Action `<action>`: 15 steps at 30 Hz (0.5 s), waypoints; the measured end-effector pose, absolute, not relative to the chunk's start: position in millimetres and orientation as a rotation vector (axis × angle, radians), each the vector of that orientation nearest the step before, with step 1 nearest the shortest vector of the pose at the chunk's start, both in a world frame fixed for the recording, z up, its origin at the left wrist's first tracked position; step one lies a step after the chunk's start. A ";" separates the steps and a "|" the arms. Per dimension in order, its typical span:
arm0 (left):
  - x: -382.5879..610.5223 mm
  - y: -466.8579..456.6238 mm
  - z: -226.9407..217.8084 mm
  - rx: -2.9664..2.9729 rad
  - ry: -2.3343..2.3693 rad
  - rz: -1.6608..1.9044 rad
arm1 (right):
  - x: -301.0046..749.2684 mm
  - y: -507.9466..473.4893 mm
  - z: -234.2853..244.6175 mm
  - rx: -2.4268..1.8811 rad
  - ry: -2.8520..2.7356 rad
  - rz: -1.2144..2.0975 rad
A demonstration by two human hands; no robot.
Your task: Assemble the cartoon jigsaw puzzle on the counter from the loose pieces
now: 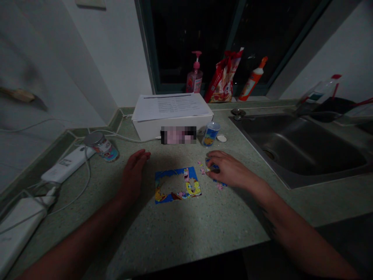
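Observation:
A partly assembled jigsaw puzzle lies flat on the counter in front of me. Its cartoon border is joined up, and the middle shows bare counter. My left hand rests to the left of it, fingers loosely stretched and holding nothing. On the other side, my right hand is over a small heap of loose puzzle pieces, thumb and fingers curved and apart. It partly hides the heap; no piece can be seen gripped. A few pink puzzle pieces lie between that hand and the puzzle.
Behind the puzzle stand a blue can, its round lid and a white box topped with papers. A lidded jar, power strips and cables occupy the left. To the right is a metal sink; bottles line the windowsill.

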State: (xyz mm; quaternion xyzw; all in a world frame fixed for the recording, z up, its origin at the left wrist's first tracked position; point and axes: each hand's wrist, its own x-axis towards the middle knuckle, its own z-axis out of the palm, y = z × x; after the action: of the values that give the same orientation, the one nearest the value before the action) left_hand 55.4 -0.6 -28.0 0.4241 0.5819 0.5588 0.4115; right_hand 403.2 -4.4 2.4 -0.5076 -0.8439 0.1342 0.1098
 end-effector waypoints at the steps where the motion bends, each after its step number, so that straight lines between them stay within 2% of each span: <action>1: 55.5 -0.4 -28.2 1.068 1.467 1.403 | 403.3 -4.3 1.9 -1.491 -2.476 0.402; 15: 57.9 -2.0 -22.8 1.075 1.472 1.400 | 406.1 -3.3 0.0 -1.489 -2.487 0.449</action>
State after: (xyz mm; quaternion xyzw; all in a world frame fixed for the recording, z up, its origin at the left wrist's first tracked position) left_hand 57.9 -2.0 -22.8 0.4267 0.5843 0.5558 0.4094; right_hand 406.1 -3.3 0.0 -0.5049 -0.8432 0.1521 0.1042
